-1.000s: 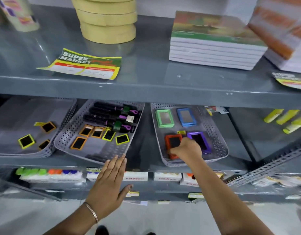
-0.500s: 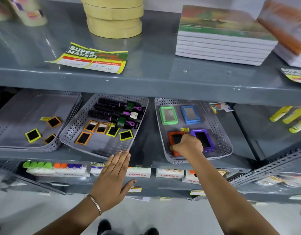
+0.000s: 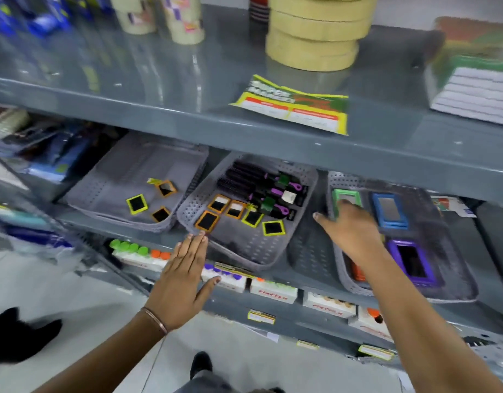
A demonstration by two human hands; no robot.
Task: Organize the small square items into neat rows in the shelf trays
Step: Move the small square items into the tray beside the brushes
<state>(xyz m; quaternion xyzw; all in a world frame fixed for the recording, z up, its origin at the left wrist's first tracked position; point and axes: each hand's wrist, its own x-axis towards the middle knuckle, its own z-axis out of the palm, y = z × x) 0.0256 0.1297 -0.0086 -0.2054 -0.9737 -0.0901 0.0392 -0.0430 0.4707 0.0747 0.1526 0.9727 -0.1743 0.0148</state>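
Three grey perforated trays sit on the middle shelf. The left tray [image 3: 108, 191] holds three small square mirrors, one of them yellow-framed [image 3: 137, 204]. The middle tray [image 3: 244, 248] holds several small orange and yellow square mirrors [image 3: 206, 221] in front of black hair brushes [image 3: 253, 180]. The right tray [image 3: 454, 290] holds green [image 3: 346, 195], blue [image 3: 389, 209], purple [image 3: 412, 262] and orange [image 3: 357, 272] framed mirrors. My left hand [image 3: 182, 282] lies flat and open at the middle tray's front edge. My right hand [image 3: 349, 231] hovers open over the right tray's left rim, holding nothing.
The top shelf carries stacked tape rolls [image 3: 312, 32], a supermarket price tag [image 3: 290, 104] and a pile of notebooks [image 3: 477, 89]. Boxes of coloured bottles [image 3: 273, 290] line the shelf below. Packaged goods [image 3: 46, 154] crowd the left.
My right hand has lifted off the orange mirror and swung left and up toward the green one, fingers opening. The camera has turned left. My left hand stays at the middle tray.
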